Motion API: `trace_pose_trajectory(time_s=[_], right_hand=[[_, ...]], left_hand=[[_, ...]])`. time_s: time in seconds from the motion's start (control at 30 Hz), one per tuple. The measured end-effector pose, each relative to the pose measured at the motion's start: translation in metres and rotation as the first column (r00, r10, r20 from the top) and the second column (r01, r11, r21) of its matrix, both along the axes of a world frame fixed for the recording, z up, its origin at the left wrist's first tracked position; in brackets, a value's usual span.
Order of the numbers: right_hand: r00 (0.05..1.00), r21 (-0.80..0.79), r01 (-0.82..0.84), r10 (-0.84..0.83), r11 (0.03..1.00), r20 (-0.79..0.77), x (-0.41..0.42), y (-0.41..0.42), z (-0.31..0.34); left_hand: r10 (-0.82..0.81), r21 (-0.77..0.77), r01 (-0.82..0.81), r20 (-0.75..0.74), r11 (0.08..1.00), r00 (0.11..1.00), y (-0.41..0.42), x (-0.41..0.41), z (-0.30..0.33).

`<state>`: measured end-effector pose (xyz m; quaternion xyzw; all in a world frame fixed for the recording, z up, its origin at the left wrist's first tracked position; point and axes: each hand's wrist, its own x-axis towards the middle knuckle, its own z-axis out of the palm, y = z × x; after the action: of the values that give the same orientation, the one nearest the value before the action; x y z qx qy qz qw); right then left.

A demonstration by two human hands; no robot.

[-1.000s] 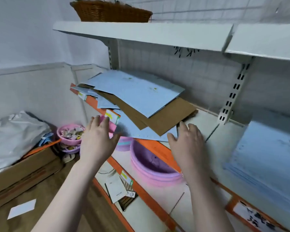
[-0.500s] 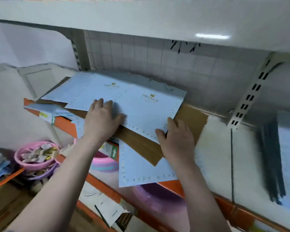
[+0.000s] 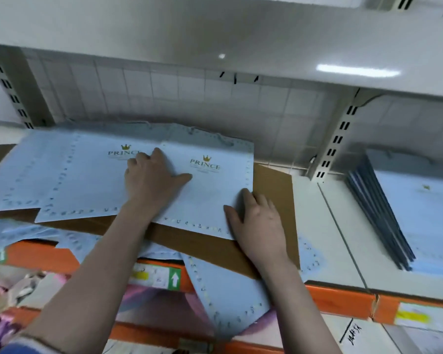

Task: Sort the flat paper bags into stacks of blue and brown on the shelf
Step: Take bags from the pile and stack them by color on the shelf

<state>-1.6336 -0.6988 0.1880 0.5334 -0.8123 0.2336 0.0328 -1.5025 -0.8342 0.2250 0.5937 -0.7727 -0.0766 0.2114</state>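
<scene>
Resting flat on top blue bag (image 3: pixel 210 190): left hand (image 3: pixel 151 180), fingers spread. Right hand (image 3: pixel 256 221) flat at its corner, over brown bag (image 3: pixel 274 190). Shelf (image 3: pixel 338 241) holds blue stack (image 3: pixel 420 215) right.

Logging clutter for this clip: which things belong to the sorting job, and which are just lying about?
Job: top light-blue flat paper bag; brown flat paper bag; neat blue bag stack; left hand; right hand; white shelf.

Lying about: green arrow label; pink items.
</scene>
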Motion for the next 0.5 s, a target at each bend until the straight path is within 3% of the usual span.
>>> trace_pose_trajectory(time_s=[0.17, 0.33, 0.43, 0.5], right_hand=[[0.995, -0.019, 0.030, -0.028, 0.999, 0.101, 0.000, -0.001, 0.005], [0.962, -0.095, 0.114, -0.086, 0.989, 0.258, 0.002, -0.002, 0.012], [0.924, -0.121, 0.151, -0.096, 0.981, 0.371, 0.001, 0.002, 0.016], [0.917, -0.136, 0.157, -0.093, 0.978, 0.388, -0.002, 0.011, 0.017]], left_hand=[[-0.024, 0.042, 0.039, -0.316, 0.998, 0.948, -0.010, 0.010, 0.001], [-0.052, 0.090, 0.149, -0.668, 0.985, 0.742, -0.010, 0.024, -0.002], [-0.120, 0.057, 0.239, -0.739, 0.969, 0.663, -0.003, 0.029, -0.003], [-0.135, 0.030, 0.231, -0.737, 0.973, 0.663, 0.008, 0.027, -0.001]])
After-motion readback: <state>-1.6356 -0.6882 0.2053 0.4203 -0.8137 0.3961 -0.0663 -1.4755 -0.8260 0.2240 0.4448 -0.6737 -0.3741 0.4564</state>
